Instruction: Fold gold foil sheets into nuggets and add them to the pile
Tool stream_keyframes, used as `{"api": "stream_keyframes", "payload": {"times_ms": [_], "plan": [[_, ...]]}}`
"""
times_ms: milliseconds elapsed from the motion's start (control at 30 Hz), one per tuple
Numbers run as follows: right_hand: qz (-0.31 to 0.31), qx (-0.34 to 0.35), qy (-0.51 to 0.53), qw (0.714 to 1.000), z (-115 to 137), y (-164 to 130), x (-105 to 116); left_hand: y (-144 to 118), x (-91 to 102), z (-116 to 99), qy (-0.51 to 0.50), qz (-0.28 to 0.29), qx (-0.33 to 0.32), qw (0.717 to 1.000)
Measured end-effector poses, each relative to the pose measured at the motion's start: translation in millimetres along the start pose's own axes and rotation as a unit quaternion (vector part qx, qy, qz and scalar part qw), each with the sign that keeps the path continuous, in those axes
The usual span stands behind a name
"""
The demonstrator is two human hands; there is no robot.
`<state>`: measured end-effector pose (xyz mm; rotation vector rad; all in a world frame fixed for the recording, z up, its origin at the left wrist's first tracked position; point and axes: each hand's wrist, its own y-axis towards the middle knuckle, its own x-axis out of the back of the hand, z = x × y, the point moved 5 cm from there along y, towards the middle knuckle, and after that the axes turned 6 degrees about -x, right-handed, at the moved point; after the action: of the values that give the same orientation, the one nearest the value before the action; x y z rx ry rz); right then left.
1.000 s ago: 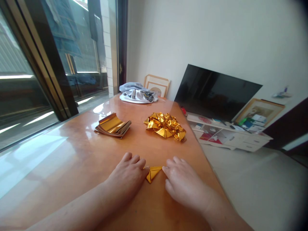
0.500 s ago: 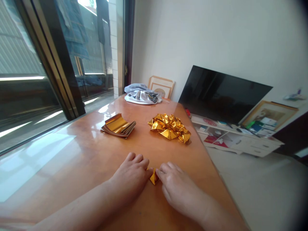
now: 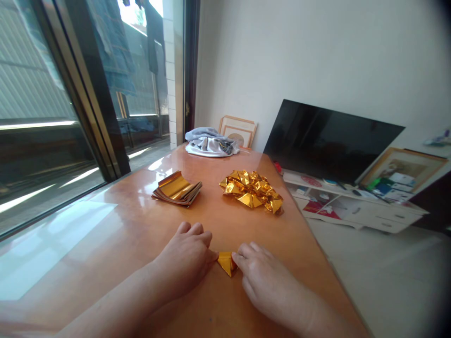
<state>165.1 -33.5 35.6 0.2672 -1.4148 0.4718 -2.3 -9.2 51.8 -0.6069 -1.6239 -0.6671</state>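
Observation:
A small folded piece of gold foil paper (image 3: 227, 262) lies on the glossy wooden table (image 3: 141, 220) right in front of me. My left hand (image 3: 186, 256) rests flat with its fingertips pressing the paper's left edge. From the right, my right hand (image 3: 262, 277) pinches the paper's other side with its fingertips. Further back, a stack of flat gold sheets (image 3: 177, 188) lies on the left and a heap of folded gold pieces (image 3: 252, 190) on the right.
A bundle of grey and white cloth (image 3: 210, 142) lies at the table's far end, before a picture frame (image 3: 237, 130). Right of the table edge, a dark TV (image 3: 331, 141) leans over a low white cabinet (image 3: 355, 209). Sliding glass doors (image 3: 70, 103) run along the left.
My hands closed in on the gold paper and folded it from a wider triangle into a smaller one, then parted slightly. The camera shifted a little.

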Motion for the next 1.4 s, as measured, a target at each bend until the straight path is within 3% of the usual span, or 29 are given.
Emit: {"api": "stream_keyframes", "payload": {"times_ms": [333,467,700,933,1200,1400], "plan": [[-0.014,0.023,-0.004,1.000,-0.4,-0.6,0.6,-1.2,6.3,17.3,-0.047,0.016,0.016,0.999],[-0.019,0.023,-0.011,0.999,-2.0,0.8,-1.3,4.8,-0.7,32.2,-0.066,-0.010,0.073,0.995],[-0.050,0.031,-0.011,0.998,-5.5,4.5,-0.8,18.9,-20.7,18.9,-0.121,-0.021,0.078,0.989],[-0.101,0.034,0.024,0.994,-15.9,23.6,-6.5,26.6,-39.2,29.9,-0.169,-0.026,0.112,0.979],[-0.135,-0.036,0.125,0.982,-31.4,38.9,-19.2,28.2,-42.2,32.5,-0.165,-0.006,0.122,0.979],[-0.133,-0.032,0.157,0.978,-35.7,43.2,-22.4,29.8,-39.6,30.3,-0.166,0.002,0.122,0.978]]}}
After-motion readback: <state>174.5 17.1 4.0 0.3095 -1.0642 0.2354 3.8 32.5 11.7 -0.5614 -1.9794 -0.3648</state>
